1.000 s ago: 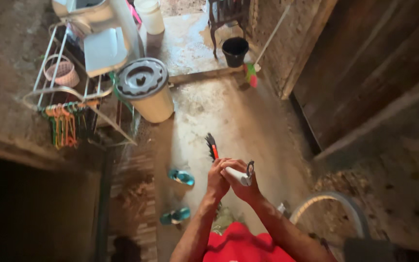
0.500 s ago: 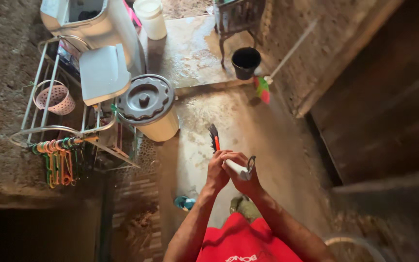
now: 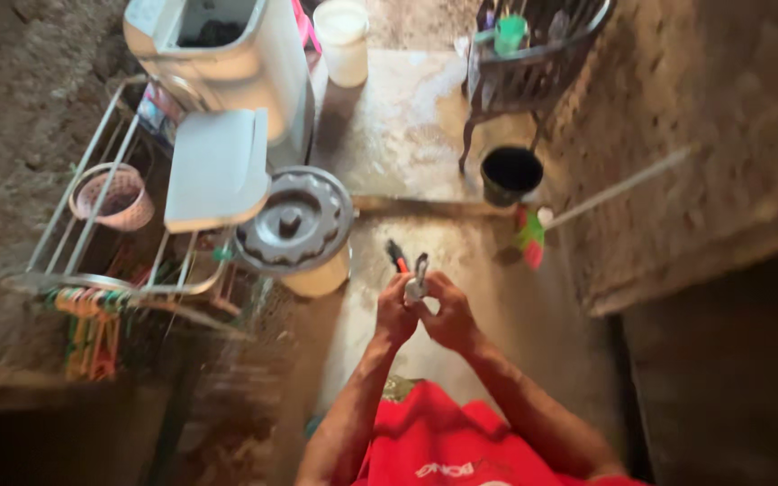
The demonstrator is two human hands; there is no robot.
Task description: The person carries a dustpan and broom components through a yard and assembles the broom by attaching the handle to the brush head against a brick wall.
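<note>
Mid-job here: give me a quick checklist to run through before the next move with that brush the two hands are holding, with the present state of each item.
1. Both hands on the brush: left hand and right hand are closed together around its white handle. Ok.
2. Bristle end free: it points away over the wet floor, touching nothing. Ok.
3. Lidded bin clearance: it stands close to the left of the bristles. Cannot tell if there is room to swing.
4. Black bucket and broom: apart from the hands, ahead and to the right. Ok.
5. Picture sharpness: blurred, so the exact grip is unclear. Cannot tell.
</note>
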